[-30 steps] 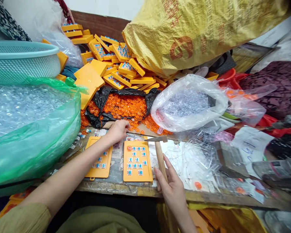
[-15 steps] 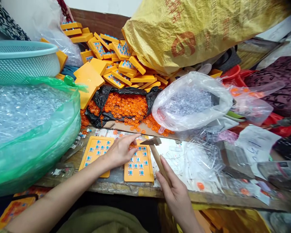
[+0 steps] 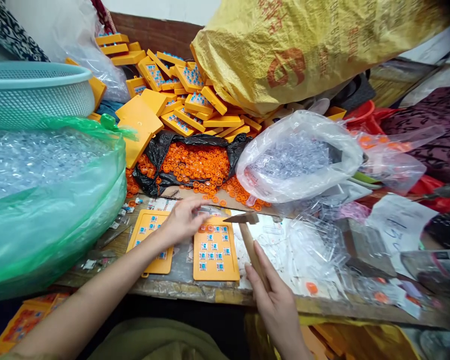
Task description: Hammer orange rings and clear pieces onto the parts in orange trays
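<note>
My right hand is wrapped round the wooden handle of a small hammer. Its metal head hangs just beyond the upper right corner of a yellow-orange plastic panel. Blue-and-white square pieces are set in that panel, and a few orange rings lie along its top. Over the gap between this panel and a similar one on the left, my left hand reaches across, thumb and fingers apart. Its fingertips are near loose orange rings; nothing is visible between them.
Behind the panels, a black bag spills orange rings. A white bag and a green bag hold clear plastic pieces. Yellow panels are heaped behind, under a yellow sack. Clear plastic scraps lie on the right.
My left hand has drawn back from the right panel's top, up and to the left, uncovering orange rings there. The hammer has shifted slightly right.
</note>
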Tool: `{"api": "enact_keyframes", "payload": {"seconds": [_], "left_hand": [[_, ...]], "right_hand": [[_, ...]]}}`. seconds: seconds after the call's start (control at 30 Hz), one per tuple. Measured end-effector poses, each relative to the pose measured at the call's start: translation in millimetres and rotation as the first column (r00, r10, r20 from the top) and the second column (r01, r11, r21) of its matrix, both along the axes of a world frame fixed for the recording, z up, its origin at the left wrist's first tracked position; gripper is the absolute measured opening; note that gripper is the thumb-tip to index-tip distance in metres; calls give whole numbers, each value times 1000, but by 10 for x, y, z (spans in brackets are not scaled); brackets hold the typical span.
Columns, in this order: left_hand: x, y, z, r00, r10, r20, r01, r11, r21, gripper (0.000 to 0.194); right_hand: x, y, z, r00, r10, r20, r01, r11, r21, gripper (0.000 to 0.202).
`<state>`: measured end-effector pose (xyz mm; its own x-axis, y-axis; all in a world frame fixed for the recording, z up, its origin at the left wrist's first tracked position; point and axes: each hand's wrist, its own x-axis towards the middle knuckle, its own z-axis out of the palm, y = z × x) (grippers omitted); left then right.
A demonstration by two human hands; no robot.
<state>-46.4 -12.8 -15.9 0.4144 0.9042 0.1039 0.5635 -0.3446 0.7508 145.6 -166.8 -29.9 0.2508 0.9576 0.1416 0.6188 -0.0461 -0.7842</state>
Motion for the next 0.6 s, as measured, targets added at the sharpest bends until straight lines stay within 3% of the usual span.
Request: {"api": "enact_keyframes", "payload": {"seconds": [0.1, 0.23, 0.43, 0.6], "left_hand": [[67, 277, 15, 988, 2, -156, 14, 995, 101, 20], [119, 457, -38, 972, -79, -220, 96, 993, 67, 17], [92, 423, -97, 961, -75, -267, 104, 990, 98, 17], [115, 178, 27, 978, -87, -190, 103, 992, 76, 17]], "right_hand": [[-15, 29, -45, 978, -117, -171, 108, 992, -65, 52], [-10, 59, -75, 947, -155, -282, 129, 985, -111, 57], [18, 85, -79, 948, -128, -291, 99, 989, -114, 54], [48, 78, 14, 987, -61, -149, 57, 998, -29, 45]]}}
